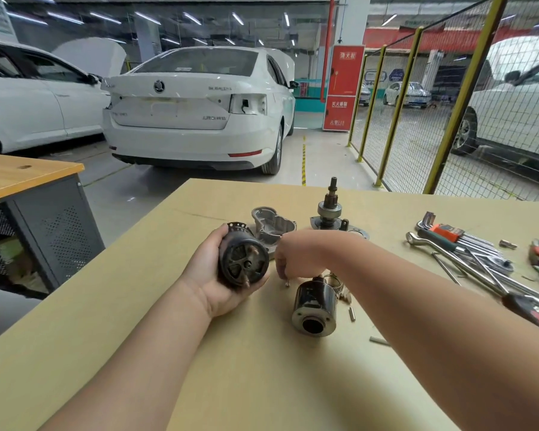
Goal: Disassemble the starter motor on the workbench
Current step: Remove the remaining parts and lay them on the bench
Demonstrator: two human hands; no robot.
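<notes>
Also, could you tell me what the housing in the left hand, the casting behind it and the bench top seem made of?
The motor housing in the left hand looks like steel, dark, dull and grimy. The casting looks like cast aluminium: pale grey, matte, rounded moulded walls. The bench top is smooth, plain beige without grain, perhaps laminate or painted board.

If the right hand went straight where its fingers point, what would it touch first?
Probably the small metal pin on the workbench, just under the right hand; whether its fingertips touch it is unclear.
</notes>
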